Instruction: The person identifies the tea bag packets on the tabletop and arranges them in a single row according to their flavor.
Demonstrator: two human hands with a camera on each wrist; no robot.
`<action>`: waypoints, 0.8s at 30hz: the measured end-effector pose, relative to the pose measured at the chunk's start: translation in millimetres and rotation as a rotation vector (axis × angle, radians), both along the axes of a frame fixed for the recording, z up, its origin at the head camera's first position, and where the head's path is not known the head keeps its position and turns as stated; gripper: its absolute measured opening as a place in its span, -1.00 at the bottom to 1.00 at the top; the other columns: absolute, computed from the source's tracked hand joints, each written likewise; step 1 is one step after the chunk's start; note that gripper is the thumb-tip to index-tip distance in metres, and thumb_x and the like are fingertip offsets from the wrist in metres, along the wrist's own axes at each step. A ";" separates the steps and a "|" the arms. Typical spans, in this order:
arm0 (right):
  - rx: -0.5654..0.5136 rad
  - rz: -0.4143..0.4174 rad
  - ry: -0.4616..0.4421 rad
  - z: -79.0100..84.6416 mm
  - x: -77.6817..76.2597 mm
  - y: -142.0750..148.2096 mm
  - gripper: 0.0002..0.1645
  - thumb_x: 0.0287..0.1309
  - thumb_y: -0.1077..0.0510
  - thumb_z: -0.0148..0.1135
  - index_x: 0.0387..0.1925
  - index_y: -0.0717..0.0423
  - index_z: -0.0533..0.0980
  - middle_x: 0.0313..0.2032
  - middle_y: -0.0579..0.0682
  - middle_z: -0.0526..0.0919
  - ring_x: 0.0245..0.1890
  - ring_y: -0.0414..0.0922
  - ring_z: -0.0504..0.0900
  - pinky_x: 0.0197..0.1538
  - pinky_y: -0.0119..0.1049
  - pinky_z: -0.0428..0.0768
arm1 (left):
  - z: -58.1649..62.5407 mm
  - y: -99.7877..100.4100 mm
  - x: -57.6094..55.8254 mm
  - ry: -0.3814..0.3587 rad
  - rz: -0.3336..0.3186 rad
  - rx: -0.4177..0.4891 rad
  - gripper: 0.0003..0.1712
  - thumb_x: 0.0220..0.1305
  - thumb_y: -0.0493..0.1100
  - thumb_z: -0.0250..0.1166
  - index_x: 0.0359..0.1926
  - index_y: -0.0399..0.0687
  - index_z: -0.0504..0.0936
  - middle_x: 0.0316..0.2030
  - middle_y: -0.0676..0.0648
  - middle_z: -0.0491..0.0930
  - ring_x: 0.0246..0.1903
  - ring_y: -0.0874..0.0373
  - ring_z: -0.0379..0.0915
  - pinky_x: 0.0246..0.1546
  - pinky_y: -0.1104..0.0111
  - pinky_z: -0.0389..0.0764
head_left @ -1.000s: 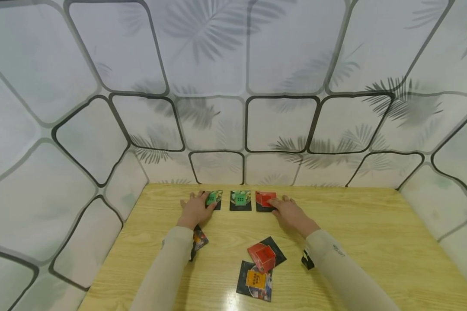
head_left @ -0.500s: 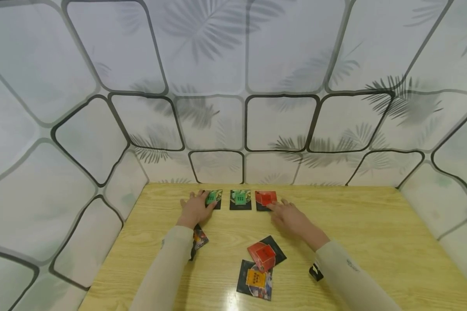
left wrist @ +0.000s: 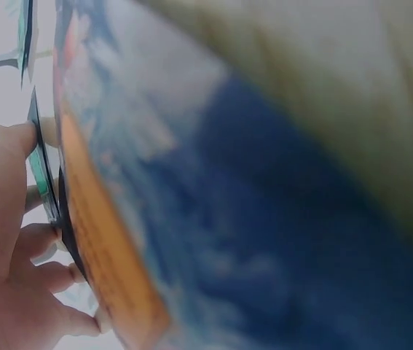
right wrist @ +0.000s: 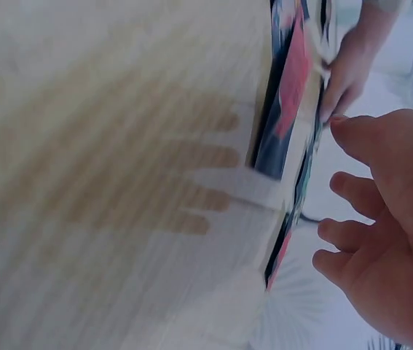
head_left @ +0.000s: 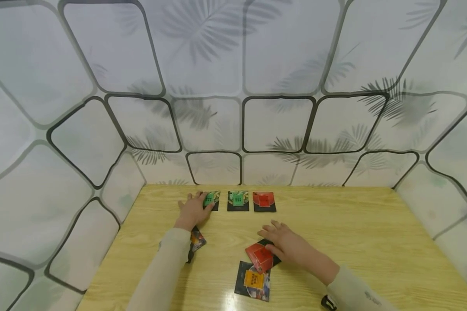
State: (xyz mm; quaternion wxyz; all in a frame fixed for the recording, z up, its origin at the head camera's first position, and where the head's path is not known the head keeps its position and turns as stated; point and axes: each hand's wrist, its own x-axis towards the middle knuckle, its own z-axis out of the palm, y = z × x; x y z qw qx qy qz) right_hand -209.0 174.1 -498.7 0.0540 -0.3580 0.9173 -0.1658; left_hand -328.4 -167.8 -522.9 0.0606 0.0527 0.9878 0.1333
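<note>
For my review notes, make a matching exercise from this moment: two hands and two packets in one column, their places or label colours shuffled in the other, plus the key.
1. Left hand
2. Right hand
3. Middle packet of the back row
4. Packet nearest the person

A. Labelled in orange
B. Raised above the table, near the loose red packet
C. On the row's leftmost packet
D. Labelled in green

Pairs: 1-C, 2-B, 3-D, 4-A
</note>
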 end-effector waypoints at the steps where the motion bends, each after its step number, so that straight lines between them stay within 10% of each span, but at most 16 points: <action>1: 0.007 0.008 -0.003 0.4 3.7 -1.1 -0.46 0.55 0.12 0.17 0.46 0.11 0.46 0.44 0.29 0.48 0.49 0.45 0.32 0.45 0.41 0.33 | -0.2 -0.3 0.2 -0.002 -0.001 -0.002 -0.21 0.63 0.31 -0.03 0.65 0.00 0.22 0.63 -0.29 0.13 0.60 -0.48 -0.07 0.41 -0.59 -0.02; 15: 0.028 0.095 -0.020 -10.8 29.8 -2.6 -0.46 0.58 0.20 0.09 0.49 -0.12 0.47 0.48 0.21 0.46 0.51 0.36 0.34 0.45 0.34 0.39 | -3.1 -1.4 0.4 -0.020 -0.004 0.013 -0.17 0.62 0.35 -0.04 0.67 0.03 0.18 0.65 -0.28 0.09 0.62 -0.46 -0.12 0.41 -0.59 -0.06; 24: 0.058 -0.006 -0.074 -9.1 34.7 -2.3 -0.44 0.57 0.20 0.11 0.51 -0.09 0.45 0.49 0.19 0.45 0.52 0.35 0.34 0.47 0.32 0.38 | -4.6 -2.0 -0.4 -0.023 -0.002 0.014 -0.18 0.62 0.34 -0.05 0.68 0.05 0.16 0.66 -0.27 0.07 0.63 -0.46 -0.15 0.42 -0.59 -0.09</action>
